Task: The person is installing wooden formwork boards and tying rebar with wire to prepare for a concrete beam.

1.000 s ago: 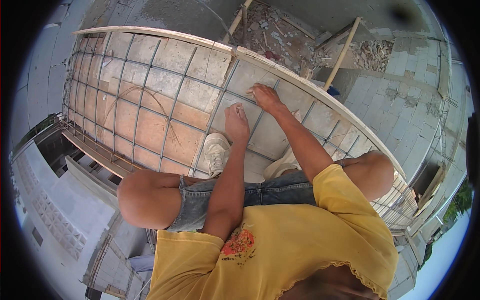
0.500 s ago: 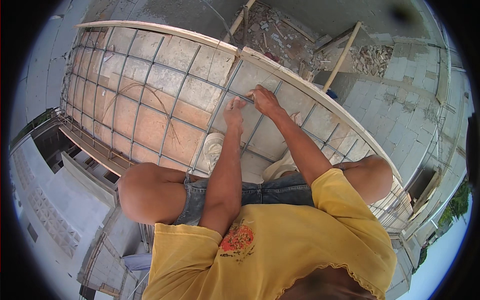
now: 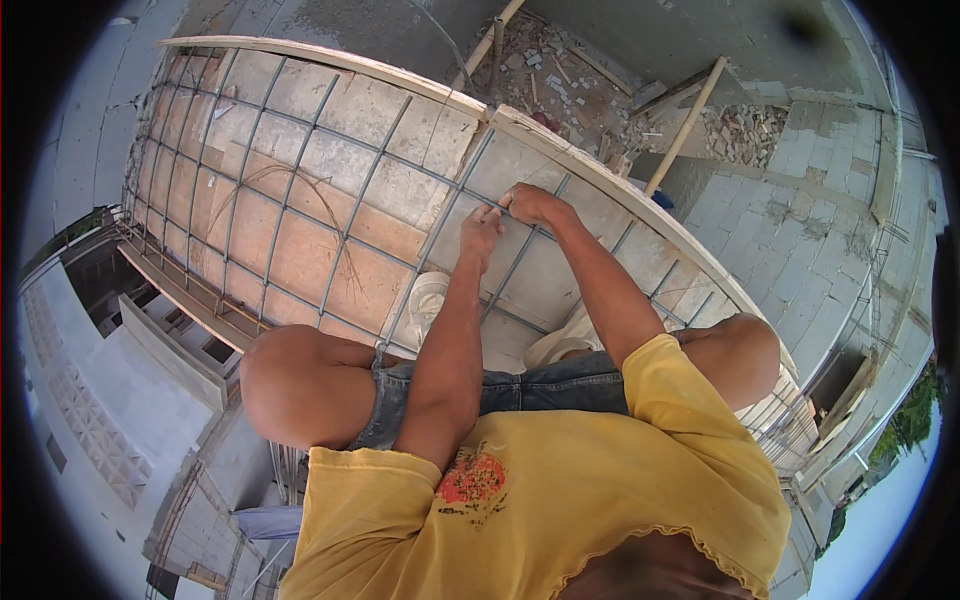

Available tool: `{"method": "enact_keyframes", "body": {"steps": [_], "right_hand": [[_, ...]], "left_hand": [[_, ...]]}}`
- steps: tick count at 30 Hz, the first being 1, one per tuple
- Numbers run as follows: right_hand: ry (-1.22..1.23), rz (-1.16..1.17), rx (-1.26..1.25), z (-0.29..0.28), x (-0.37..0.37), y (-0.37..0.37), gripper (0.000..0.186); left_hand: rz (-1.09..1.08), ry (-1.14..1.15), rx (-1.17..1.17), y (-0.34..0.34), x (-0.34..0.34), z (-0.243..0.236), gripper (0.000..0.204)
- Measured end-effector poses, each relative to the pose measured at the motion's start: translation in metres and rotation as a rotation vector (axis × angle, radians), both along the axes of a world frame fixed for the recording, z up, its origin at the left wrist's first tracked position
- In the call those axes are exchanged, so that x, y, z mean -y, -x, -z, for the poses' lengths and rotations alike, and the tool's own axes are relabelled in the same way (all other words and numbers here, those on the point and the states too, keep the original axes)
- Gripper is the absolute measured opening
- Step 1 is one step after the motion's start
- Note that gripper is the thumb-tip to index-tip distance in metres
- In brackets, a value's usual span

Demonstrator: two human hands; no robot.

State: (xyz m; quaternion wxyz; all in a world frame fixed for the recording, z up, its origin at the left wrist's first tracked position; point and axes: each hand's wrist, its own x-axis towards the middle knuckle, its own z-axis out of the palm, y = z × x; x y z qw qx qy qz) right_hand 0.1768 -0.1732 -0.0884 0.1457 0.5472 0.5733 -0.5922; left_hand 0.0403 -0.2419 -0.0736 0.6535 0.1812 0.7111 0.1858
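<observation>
A: Nearest the camera: yellow shirt (image 3: 560,480), denim shorts (image 3: 530,385), both knees bent wide. Person squats on the slab. Pale shoes underfoot, the left shoe (image 3: 428,298) plain to see, the right shoe (image 3: 565,345) partly behind the forearm.

B: Hands?

A: Both out in front, close together over one crossing of the rebar grid (image 3: 330,190). Left hand (image 3: 482,225) has its fingers curled in tight at a bar junction, pinching something thin. Right hand (image 3: 530,203) just beside it, almost touching, fingers bent down onto the same junction, also closed narrow.

B: What do they hold?

A: Looks like a thin tie wire (image 3: 500,207) at the crossing, but it is too small to be sure. No tool visible.

B: Where is that junction?

A: On the right part of the grid, near the far edge board (image 3: 400,75), just beyond the left shoe. The bars lie over formwork panels (image 3: 300,250), some grey, some reddish brown.

B: Anything loose on the panels?

A: A few thin curved wires (image 3: 290,180) lie across the reddish panels, well to the left of the hands.

B: Farther out?

A: Past the edge board, ground far below: rubble pile (image 3: 545,65), slanted wooden props (image 3: 685,125), grey block wall (image 3: 800,230) to the right. On the left, a lower building roof (image 3: 90,400) and more bars standing at the slab edge. Green trees (image 3: 915,425) at the right rim.
</observation>
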Motion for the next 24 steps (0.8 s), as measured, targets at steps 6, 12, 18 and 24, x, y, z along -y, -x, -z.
{"method": "enact_keyframes", "body": {"steps": [6,12,18,24], "right_hand": [[-0.112,-0.115,0.064,-0.009,0.003,0.010,0.040],[-0.062,0.001,0.052,-0.007,-0.002,0.002,0.027],[-0.191,0.039,0.089,-0.009,0.007,0.006,0.028],[-0.218,0.127,0.153,-0.009,0.010,0.010,0.028]], "left_hand": [[-0.068,-0.016,0.028,0.012,0.013,0.008,0.025],[-0.249,-0.159,0.034,-0.009,0.015,0.001,0.027],[-0.151,-0.077,0.064,0.001,0.008,-0.001,0.028],[-0.266,0.007,0.136,0.001,0.013,0.012,0.021]]}}
